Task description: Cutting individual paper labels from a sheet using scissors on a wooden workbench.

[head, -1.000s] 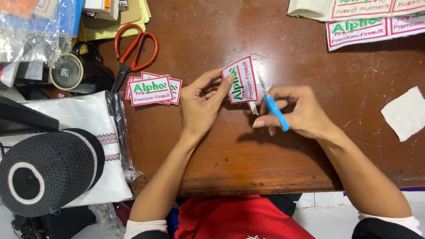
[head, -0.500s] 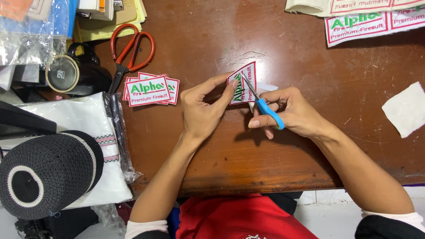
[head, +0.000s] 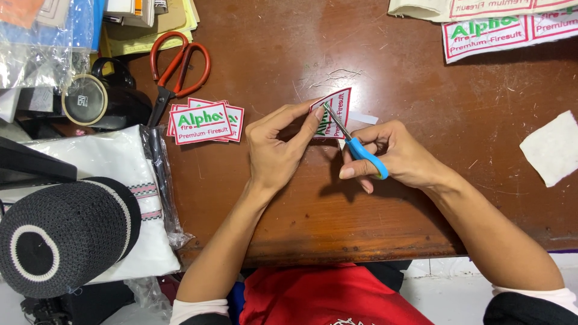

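Observation:
My left hand pinches a small white embroidered patch with a red border and green lettering, holding it tilted above the brown wooden table. My right hand grips small blue-handled scissors, whose blades lie across the patch's edge. A pale offcut strip pokes out behind the patch on the right.
A stack of finished patches lies left of my hands, below large red-handled scissors. An uncut strip of patches is at the top right, a white fabric scrap at the right. A black knitted cap sits on folded white cloth at the left.
The patch has been turned and lowered in my left hand. My right hand has swung the blue scissors from beside the patch up onto its edge.

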